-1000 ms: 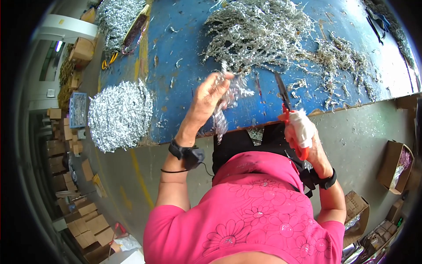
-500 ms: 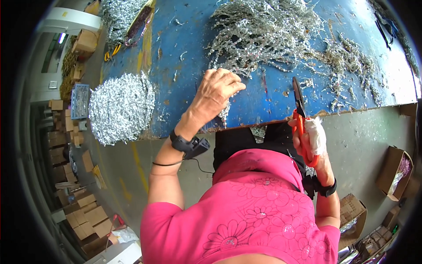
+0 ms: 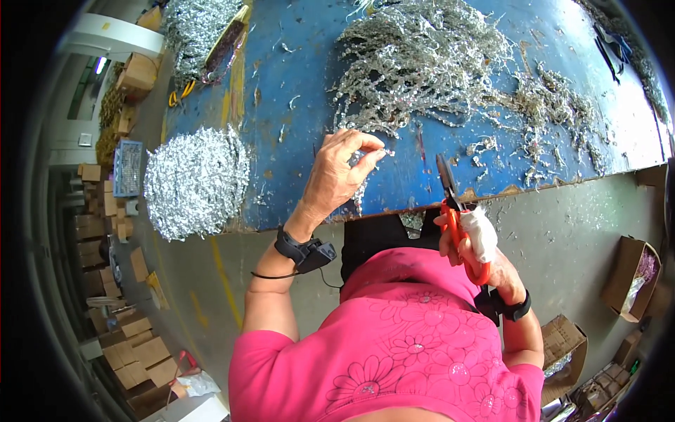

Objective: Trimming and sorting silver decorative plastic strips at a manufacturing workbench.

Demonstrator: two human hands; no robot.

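My left hand is over the table's near part, thumb and forefinger pinching the end of a silver tinsel strand that hangs below the palm. In my right hand is a pair of scissors with red handles and dark blades, pointing away from me just past the table's edge. The blades look nearly together. White wrapping covers part of the right hand. Beyond the left hand lies a loose heap of silver tinsel strands. A thinner tangle of duller strands spreads to its right.
A dense bundle of silver tinsel sits at the table's left edge. Farther back are another silver bundle and yellow-handled scissors. Scraps litter the blue table. Cardboard boxes stand on the floor at both sides.
My right hand has brought the scissors left, closer to the left hand. The left hand has turned slightly and drawn a little toward me, still pinching the strand.
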